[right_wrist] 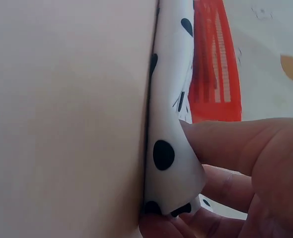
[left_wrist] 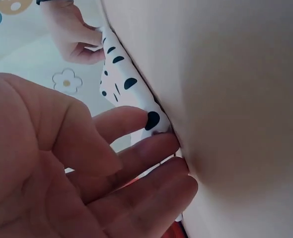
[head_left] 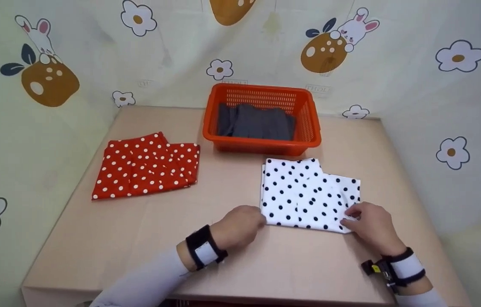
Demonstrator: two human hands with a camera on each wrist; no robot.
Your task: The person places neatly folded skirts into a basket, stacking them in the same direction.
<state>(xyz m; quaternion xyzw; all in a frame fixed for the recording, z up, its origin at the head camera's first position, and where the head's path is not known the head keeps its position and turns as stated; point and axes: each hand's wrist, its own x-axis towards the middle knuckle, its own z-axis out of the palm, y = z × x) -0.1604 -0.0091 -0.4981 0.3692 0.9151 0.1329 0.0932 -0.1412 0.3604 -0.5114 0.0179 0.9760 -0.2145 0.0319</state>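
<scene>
On the right half of the tabletop [head_left: 219,183], between its far and near edges, lies the white cloth with black dots [head_left: 293,192], folded flat, with a step in its outline on the far right side. From where I stand, both hands are at its near corners, I would guess because holding the two ends of one edge keeps that edge straight and the layers together.

The left hand [head_left: 239,227] is at the near left corner of the cloth. Its fingers are loosely bent and a little spread, their tips touching the cloth's edge; the thumb ends short of it, so this looks like a touch and not a grip. The right hand [head_left: 374,226] pinches the near right corner, thumb over the fabric and fingers beneath, with only the cloth's thickness between, and that corner bulges slightly up.

By the middle of the far edge stands an orange basket [head_left: 261,148] with dark grey cloth [head_left: 261,122] inside, perhaps put back there to leave working room. Toward the left edge lies a red cloth with white dots [head_left: 146,166], spread flat, well apart from both hands.
</scene>
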